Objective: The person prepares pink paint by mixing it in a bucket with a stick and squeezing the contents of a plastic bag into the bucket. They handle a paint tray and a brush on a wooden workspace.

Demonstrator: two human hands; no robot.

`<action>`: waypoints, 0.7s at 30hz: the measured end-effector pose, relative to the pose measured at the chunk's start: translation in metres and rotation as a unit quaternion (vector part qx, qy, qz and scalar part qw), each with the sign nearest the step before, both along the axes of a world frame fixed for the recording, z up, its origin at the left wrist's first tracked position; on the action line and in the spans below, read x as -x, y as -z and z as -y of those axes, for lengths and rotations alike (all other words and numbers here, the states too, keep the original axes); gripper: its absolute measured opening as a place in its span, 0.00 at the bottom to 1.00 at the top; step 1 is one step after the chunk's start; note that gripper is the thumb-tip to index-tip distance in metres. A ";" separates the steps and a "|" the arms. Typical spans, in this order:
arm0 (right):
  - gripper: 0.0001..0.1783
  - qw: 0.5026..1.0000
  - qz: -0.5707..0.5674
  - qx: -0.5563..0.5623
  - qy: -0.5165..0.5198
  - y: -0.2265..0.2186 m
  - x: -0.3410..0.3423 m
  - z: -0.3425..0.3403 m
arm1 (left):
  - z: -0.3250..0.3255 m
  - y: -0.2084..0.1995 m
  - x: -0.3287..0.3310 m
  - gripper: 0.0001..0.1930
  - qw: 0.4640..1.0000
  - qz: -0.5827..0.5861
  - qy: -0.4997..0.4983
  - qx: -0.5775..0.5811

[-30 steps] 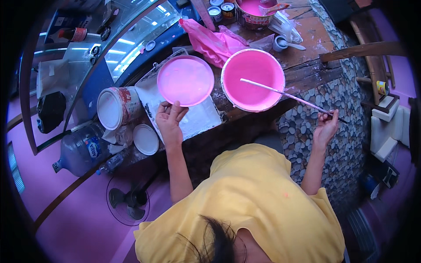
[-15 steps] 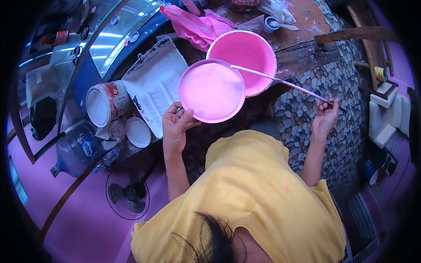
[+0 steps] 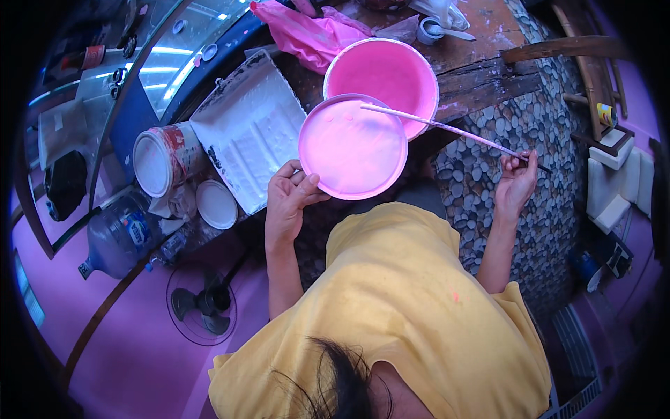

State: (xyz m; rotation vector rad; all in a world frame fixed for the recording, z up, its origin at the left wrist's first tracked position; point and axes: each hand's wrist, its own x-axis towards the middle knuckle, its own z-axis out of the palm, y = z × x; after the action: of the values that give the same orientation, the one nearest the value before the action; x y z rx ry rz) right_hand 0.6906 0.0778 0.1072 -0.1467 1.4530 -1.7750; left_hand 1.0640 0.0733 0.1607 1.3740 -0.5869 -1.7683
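My left hand (image 3: 289, 202) pinches the near left edge of a round pink lid (image 3: 349, 157), thumb on top. Wet-looking pink covers the lid's face, with a couple of small blobs near its far edge. From the right, my right hand (image 3: 516, 181) grips a long thin paint-spattered stick (image 3: 467, 136) near its dark end. The stick's pale tip reaches over the lid's far part; whether it touches the surface I cannot tell. Behind the lid stands a pink-coated bucket (image 3: 412, 63), partly covered by it.
A white-coated paint tray (image 3: 251, 119) lies left of the lid. Beside it are a paint can (image 3: 157, 164), a white round lid (image 3: 217, 204) and a large water bottle (image 3: 118, 237). A pink plastic bag (image 3: 300, 35) and a small cup (image 3: 429, 31) sit on the wooden table (image 3: 481, 84). A fan (image 3: 206, 302) stands lower left.
The pink lid and my left hand have shifted slightly to the right. The stick's tip now lies farther in from the lid's edge, while my right hand has barely moved.
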 end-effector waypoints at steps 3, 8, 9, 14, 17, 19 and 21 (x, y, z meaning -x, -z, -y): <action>0.15 1.000 0.001 0.000 -0.002 0.000 0.000 0.000 | -0.001 0.000 0.002 0.14 1.000 0.000 0.005 0.002; 0.15 1.000 -0.002 -0.006 0.001 -0.002 -0.002 0.001 | -0.002 0.000 0.002 0.14 1.000 -0.002 0.006 0.000; 0.15 1.000 -0.002 -0.005 -0.001 -0.002 -0.002 0.000 | -0.002 0.001 0.002 0.14 1.000 -0.001 0.006 0.001; 0.15 1.000 -0.001 -0.001 -0.004 -0.003 -0.003 -0.001 | -0.004 0.001 0.002 0.14 1.000 0.000 0.006 0.002; 0.15 1.000 -0.005 -0.006 0.001 -0.005 -0.005 0.000 | -0.005 0.002 0.000 0.13 1.000 -0.006 0.013 0.004; 0.15 1.000 -0.012 -0.013 0.000 -0.007 -0.007 0.000 | -0.007 0.004 -0.001 0.14 1.000 -0.005 0.012 -0.001; 0.15 1.000 -0.010 -0.012 -0.001 -0.007 -0.007 0.001 | -0.007 0.004 -0.002 0.14 1.000 -0.004 0.013 -0.002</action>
State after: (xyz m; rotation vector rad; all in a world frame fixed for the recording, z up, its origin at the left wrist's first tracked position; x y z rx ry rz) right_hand 0.6980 0.0770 0.1146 -0.1549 1.4870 -1.7580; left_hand 1.0657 0.0805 0.1570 1.3667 -0.6004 -1.7965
